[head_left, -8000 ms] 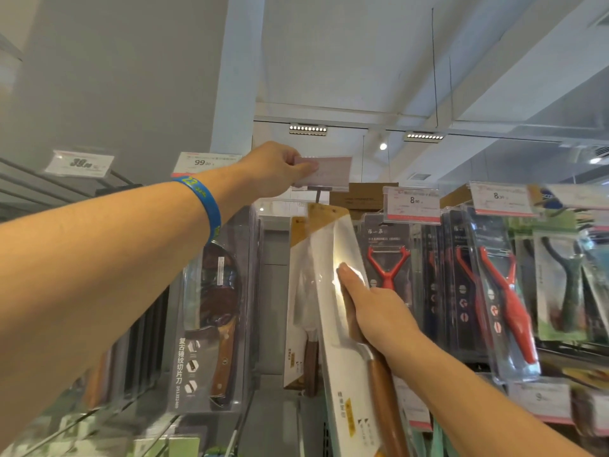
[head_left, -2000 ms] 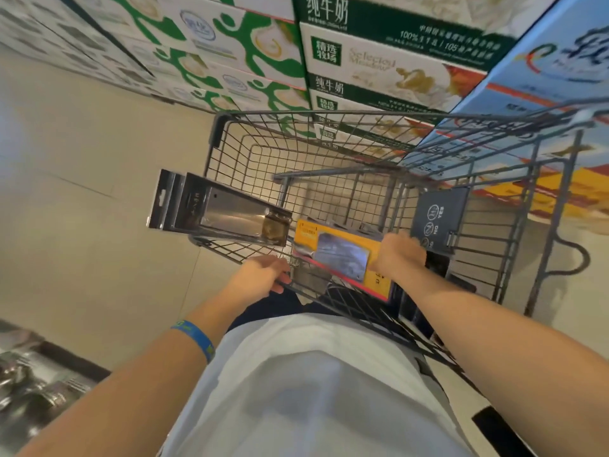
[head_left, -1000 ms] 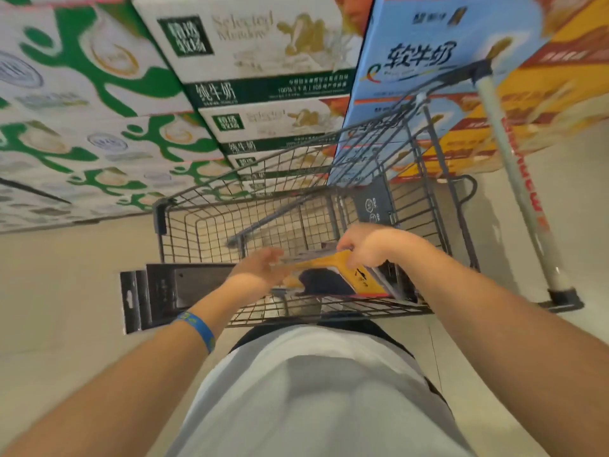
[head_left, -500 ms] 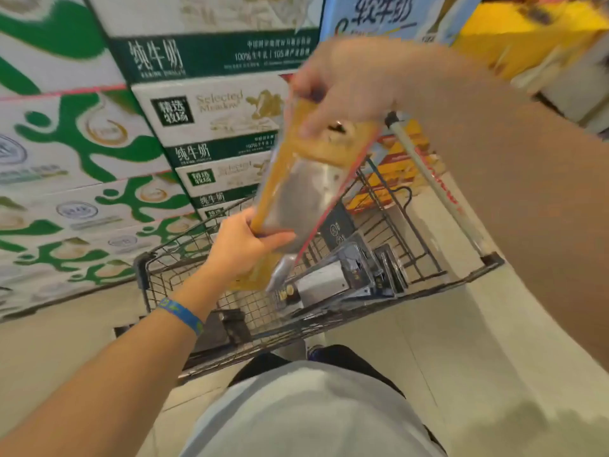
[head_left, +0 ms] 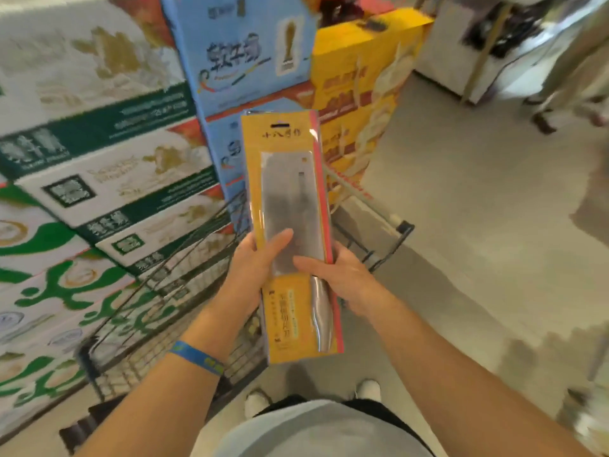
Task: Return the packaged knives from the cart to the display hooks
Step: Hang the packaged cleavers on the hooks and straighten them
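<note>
I hold one knife pack [head_left: 287,196] upright in front of me, above the cart, with both hands. My left hand [head_left: 251,272] grips its left edge, with the thumb lying across the clear front over the blade and the fingers behind. My right hand [head_left: 346,279] grips the right edge at about the same height, thumb on the front, fingers curled behind.

The pack is a yellow card with a red strip down its right side. A broad steel cleaver shows through the plastic, the blade rising above my hands and the handle running below them. A hang slot sits at the top of the card, well above my grip.

The wire cart [head_left: 148,311] stands below and behind the pack, mostly left of my left hand. Stacked boxes [head_left: 99,166] rise beyond it. A blue wristband [head_left: 197,357] circles my left wrist. The print on the pack is too blurred to read
</note>
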Action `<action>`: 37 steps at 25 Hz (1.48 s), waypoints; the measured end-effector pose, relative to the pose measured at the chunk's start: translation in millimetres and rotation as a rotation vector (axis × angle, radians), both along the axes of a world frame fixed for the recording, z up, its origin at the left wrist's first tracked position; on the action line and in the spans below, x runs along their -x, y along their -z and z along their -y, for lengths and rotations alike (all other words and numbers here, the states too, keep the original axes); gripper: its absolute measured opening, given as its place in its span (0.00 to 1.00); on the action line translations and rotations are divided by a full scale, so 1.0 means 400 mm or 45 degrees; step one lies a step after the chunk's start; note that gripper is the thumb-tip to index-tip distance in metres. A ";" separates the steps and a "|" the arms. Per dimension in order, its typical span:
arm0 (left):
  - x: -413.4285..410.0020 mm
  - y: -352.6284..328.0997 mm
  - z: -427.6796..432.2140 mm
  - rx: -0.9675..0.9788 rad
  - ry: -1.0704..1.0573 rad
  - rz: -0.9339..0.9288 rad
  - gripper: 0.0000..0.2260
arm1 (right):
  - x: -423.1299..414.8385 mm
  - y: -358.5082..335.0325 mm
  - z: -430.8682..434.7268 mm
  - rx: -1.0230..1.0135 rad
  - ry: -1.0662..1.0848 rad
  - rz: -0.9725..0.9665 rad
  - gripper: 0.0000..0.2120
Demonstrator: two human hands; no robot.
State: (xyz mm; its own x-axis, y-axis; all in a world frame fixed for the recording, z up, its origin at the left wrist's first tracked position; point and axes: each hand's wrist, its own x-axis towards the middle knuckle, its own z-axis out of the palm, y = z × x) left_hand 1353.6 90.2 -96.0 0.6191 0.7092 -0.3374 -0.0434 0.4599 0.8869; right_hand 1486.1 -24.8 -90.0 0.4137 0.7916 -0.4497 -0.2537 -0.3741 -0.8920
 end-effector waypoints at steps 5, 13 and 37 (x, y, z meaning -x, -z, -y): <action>-0.290 -0.120 0.117 -0.276 0.109 -0.164 0.37 | -0.255 -0.086 0.207 -0.251 0.333 -0.036 0.26; -0.797 -0.278 0.517 -0.819 0.385 -0.029 0.22 | -0.706 -0.240 0.819 -0.429 1.229 0.260 0.08; -1.806 -0.458 1.639 -0.576 1.962 0.777 0.17 | -0.976 -0.455 1.647 0.371 3.065 1.065 0.23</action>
